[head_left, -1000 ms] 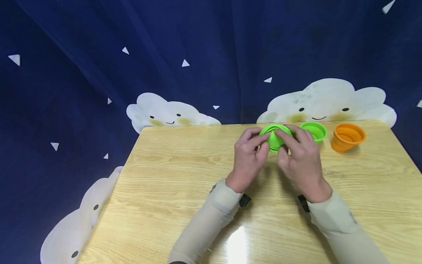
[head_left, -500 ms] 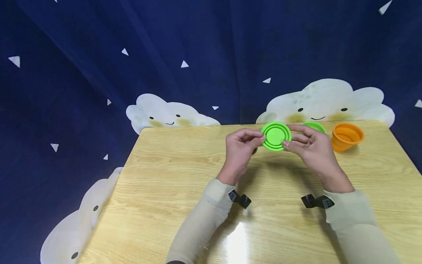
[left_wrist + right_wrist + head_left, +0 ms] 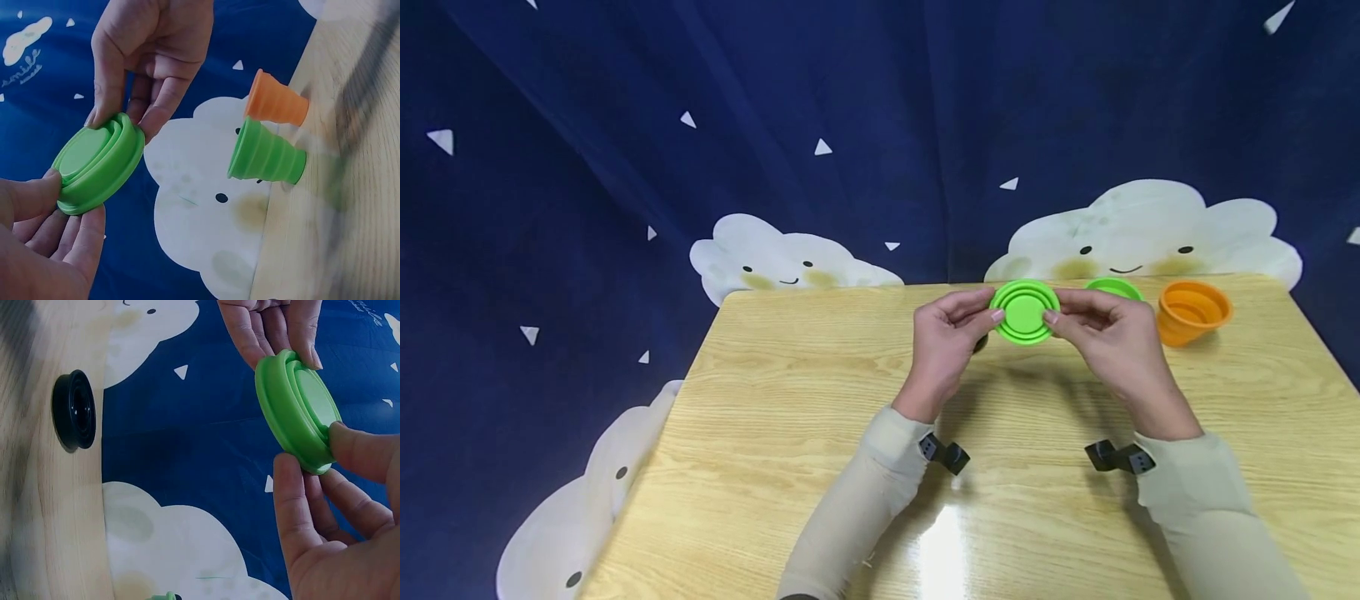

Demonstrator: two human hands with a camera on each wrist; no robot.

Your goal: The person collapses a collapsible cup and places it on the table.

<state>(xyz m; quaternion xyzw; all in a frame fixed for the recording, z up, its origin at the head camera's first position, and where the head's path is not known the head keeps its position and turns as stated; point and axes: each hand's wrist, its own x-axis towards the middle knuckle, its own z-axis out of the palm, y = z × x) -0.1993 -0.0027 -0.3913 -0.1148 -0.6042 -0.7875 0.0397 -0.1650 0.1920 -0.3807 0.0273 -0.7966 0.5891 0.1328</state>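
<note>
A green collapsible cup (image 3: 1025, 312), folded flat into a ringed disc, is held up above the far part of the table. At its left rim my left hand (image 3: 946, 342) pinches it between thumb and fingers. My right hand (image 3: 1120, 350) pinches the opposite rim the same way. In the left wrist view the folded cup (image 3: 100, 164) appears tilted, and both thumbs press on its ringed face. The right wrist view shows the thick outer edge of the cup (image 3: 284, 415), with fingers behind it.
Behind my right hand stands another green cup (image 3: 1114, 288), expanded and partly hidden. Right of it is an expanded orange cup (image 3: 1192, 312). A black folded cup (image 3: 74, 411) lies near the table's (image 3: 805, 375) far edge. A dark blue cloud-print curtain (image 3: 865, 100) hangs behind.
The green cup was tilted, with my fingers bunched over it; now it is flat with its ringed face showing. My hands have moved apart to its sides. Little differs since half a second ago.
</note>
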